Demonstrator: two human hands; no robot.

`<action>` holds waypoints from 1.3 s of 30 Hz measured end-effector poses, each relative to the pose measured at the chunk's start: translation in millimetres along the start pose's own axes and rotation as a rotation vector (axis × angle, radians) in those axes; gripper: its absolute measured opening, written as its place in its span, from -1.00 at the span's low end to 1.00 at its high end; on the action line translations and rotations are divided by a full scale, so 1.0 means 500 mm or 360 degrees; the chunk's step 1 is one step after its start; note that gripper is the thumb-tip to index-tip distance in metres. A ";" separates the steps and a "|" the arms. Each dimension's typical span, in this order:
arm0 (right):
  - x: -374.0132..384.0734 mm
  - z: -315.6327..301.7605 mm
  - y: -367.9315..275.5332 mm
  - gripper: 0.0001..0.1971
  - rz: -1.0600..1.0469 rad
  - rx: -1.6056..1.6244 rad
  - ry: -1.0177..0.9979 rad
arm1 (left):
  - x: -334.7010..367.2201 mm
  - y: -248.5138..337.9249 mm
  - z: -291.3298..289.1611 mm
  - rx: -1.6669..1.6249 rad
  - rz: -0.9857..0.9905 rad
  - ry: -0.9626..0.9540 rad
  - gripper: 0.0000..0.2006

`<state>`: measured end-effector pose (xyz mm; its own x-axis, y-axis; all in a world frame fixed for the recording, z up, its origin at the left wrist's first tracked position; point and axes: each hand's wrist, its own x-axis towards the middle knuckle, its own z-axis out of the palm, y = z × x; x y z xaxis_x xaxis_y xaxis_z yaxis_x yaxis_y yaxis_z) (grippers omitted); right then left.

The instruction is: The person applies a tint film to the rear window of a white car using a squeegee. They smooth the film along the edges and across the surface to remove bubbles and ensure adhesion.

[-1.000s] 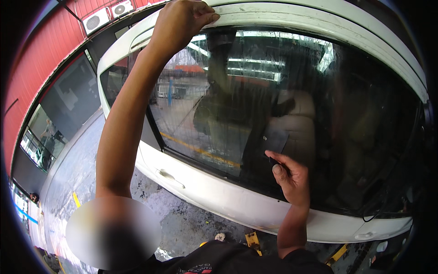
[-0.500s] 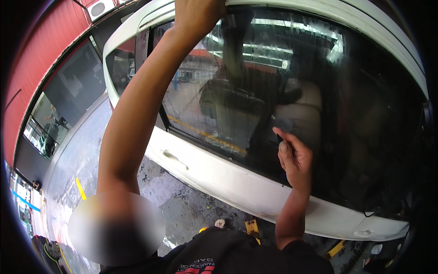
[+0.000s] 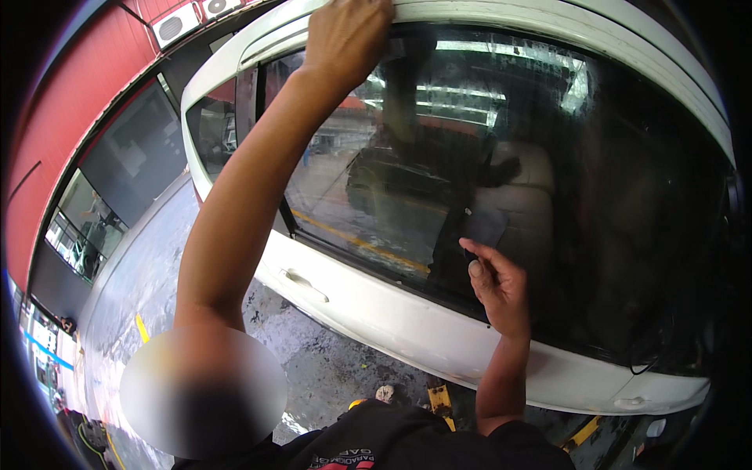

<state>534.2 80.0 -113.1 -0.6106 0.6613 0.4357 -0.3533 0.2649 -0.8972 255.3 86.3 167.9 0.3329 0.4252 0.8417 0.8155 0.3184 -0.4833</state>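
My left hand [image 3: 348, 39] is raised to the top frame of a white car's side window, its fingers curled at the roof edge. Their tips are partly hidden, so what they hold, if anything, does not show. Lower down, in front of the dark window glass [image 3: 439, 172], my right hand [image 3: 501, 290] is closed, thumb and forefinger pinched together. A small dark thing [image 3: 470, 255] shows between them, too small to name. Streaks and reflections cover the glass. A pale seat [image 3: 525, 168] shows through it.
The white car door [image 3: 376, 309] with its handle [image 3: 304, 285] stands close in front of me. Yellow metal pieces [image 3: 441, 399] lie on the stained grey floor [image 3: 313, 345] beneath it. A red-walled building [image 3: 78, 86] rises at the left. A blurred oval covers the lower left.
The view has shifted slightly, so the car and my left hand sit a little lower in it. My right hand is a little lower and further left, still pinched.
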 end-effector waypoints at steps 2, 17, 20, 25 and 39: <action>0.002 0.006 -0.008 -0.61 0.0058 0.0086 0.0066 | -0.004 0.001 0.000 -0.0002 -0.0040 -0.0012 -0.84; 0.010 -0.005 -0.018 -0.64 0.0229 0.0103 0.0003 | -0.014 -0.041 -0.015 -0.0899 -0.0343 0.0264 -0.82; 0.013 -0.004 0.001 -0.62 0.0126 -0.0023 -0.0022 | -0.008 -0.042 -0.022 -0.0725 -0.0209 0.0082 -0.87; -0.004 -0.003 -0.002 -0.62 0.0192 -0.0106 -0.0060 | 0.024 -0.099 -0.036 -0.0456 0.0380 -0.0114 -0.86; -0.001 -0.006 0.009 -0.59 0.0172 0.0002 -0.0116 | 0.023 -0.080 -0.041 -0.0490 0.0241 -0.0185 -0.85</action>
<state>535.1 82.8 -117.4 -0.6948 0.6334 0.3407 -0.2835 0.1942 -0.9391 236.1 60.9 201.9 0.4191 0.5469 0.7248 0.8714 -0.0183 -0.4902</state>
